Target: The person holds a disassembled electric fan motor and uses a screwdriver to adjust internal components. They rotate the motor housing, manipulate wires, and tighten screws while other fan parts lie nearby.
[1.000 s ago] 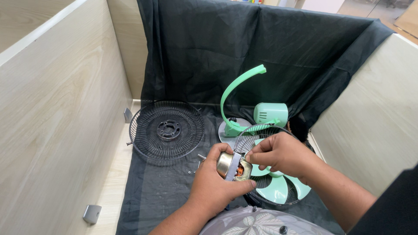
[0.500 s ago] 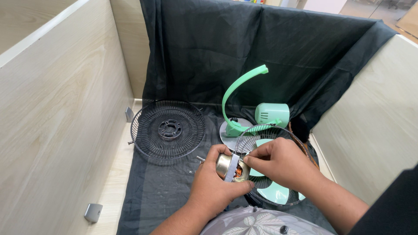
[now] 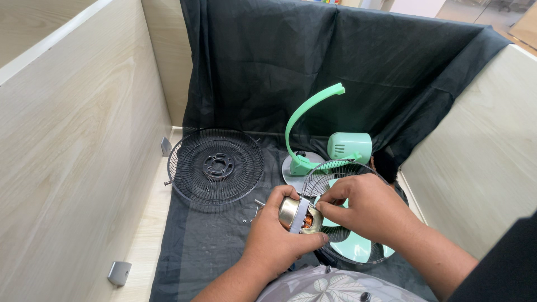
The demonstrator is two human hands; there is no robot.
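Observation:
My left hand (image 3: 278,240) grips a small fan motor (image 3: 298,215), a metal can with copper windings showing at its end. My right hand (image 3: 363,208) pinches the right end of that motor with its fingertips. Both hands hover over a front wire grille (image 3: 330,173) that lies on top of a green fan blade (image 3: 358,249). A thin shaft sticks out of the motor's left end.
A black rear grille (image 3: 216,166) lies flat to the left on the black cloth (image 3: 207,246). Behind the hands stand a green curved stand on a round base (image 3: 306,114) and a green motor housing (image 3: 349,147). Wooden walls enclose the space; a metal bracket (image 3: 119,272) sits at lower left.
The view has shifted slightly. My hands stay on the motor, with the right fingers working at its end; nothing else has moved.

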